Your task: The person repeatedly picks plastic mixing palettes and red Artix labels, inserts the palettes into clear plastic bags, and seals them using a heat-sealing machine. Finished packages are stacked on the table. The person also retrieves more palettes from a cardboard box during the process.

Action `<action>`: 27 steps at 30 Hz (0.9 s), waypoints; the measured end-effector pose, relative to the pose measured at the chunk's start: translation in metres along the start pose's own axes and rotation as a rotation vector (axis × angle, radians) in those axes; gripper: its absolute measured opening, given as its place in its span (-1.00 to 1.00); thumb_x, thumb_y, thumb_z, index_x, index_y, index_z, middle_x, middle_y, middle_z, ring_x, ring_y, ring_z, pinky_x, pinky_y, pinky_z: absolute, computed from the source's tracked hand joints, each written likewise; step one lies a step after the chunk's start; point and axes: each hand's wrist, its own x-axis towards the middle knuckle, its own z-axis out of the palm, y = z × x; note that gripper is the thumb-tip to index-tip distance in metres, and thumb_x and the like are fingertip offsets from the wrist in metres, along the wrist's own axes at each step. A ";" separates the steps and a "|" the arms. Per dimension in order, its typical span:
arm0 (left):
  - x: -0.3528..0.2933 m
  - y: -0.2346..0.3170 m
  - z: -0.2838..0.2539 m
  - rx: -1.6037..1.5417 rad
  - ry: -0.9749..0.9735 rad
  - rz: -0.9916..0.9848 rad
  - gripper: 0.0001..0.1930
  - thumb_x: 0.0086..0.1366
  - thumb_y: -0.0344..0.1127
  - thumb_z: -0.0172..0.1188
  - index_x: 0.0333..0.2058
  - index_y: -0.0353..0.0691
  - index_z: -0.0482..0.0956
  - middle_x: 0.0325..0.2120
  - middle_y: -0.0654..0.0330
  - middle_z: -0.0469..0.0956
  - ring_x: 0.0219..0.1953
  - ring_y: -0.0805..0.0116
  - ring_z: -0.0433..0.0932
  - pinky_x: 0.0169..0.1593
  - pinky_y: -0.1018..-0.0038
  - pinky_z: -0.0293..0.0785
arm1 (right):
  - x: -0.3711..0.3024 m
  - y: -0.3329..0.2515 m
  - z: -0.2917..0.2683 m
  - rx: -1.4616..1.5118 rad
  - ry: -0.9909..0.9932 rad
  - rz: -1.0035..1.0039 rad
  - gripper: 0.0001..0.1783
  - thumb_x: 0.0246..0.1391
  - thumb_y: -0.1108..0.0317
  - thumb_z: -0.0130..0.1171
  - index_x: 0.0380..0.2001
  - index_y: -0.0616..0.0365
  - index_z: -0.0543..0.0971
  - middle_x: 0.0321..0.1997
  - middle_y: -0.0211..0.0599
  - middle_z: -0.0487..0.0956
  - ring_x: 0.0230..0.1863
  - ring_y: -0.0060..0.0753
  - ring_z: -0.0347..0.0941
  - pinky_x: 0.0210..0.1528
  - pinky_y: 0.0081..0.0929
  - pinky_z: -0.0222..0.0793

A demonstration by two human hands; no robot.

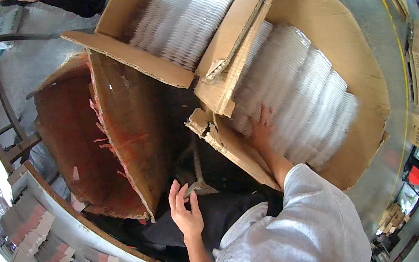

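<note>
Head cam: clr plastic stacks (298, 90) under R-hand fingers (262, 115)

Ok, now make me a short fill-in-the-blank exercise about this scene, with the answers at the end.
1. The right hand reaches to pale stacked pieces in a box made of ____.
2. The hand outside that box is the person's ____ one.
3. At picture right, the line along the floor is coloured ____.

Missing words: cardboard; left; yellow.
</note>
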 end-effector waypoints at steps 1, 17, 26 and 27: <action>0.000 0.000 0.000 -0.003 -0.003 -0.002 -0.77 0.19 -0.44 0.16 -0.14 -0.24 0.54 0.07 0.04 0.39 0.04 0.14 0.45 -0.11 0.42 0.51 | 0.003 0.002 -0.005 -0.017 0.034 -0.053 -0.14 -0.56 0.07 0.50 0.02 -0.25 0.49 0.45 -0.08 -0.32 0.43 0.19 -0.49 0.08 0.50 -0.09; 0.008 -0.010 -0.001 -0.073 -0.031 -0.075 -0.76 0.22 -0.34 0.16 -0.16 -0.28 0.54 -0.04 0.02 0.48 -0.07 0.09 0.52 -0.15 0.40 0.53 | 0.032 0.016 0.001 -0.173 -0.134 -0.176 0.01 -0.68 -0.08 0.54 0.09 -0.44 0.44 0.42 0.11 -0.39 0.36 0.49 -0.43 0.08 0.50 0.02; 0.005 -0.012 -0.006 -0.093 -0.032 -0.090 -0.77 0.23 -0.36 0.14 -0.17 -0.34 0.53 -0.12 -0.01 0.53 -0.14 0.11 0.56 -0.15 0.42 0.53 | 0.039 -0.002 -0.016 -0.298 -0.232 -0.102 0.07 -0.63 -0.22 0.48 0.16 -0.51 0.33 0.40 0.18 -0.44 0.35 0.54 -0.46 0.01 0.55 0.06; 0.007 -0.012 -0.004 -0.083 -0.033 -0.076 -0.77 0.23 -0.36 0.14 -0.17 -0.34 0.53 -0.13 -0.01 0.53 -0.15 0.12 0.57 -0.16 0.42 0.53 | 0.039 -0.005 -0.015 -0.277 -0.166 -0.098 0.04 -0.59 -0.21 0.47 0.16 -0.49 0.34 0.41 0.18 -0.44 0.35 0.54 -0.46 0.01 0.56 0.04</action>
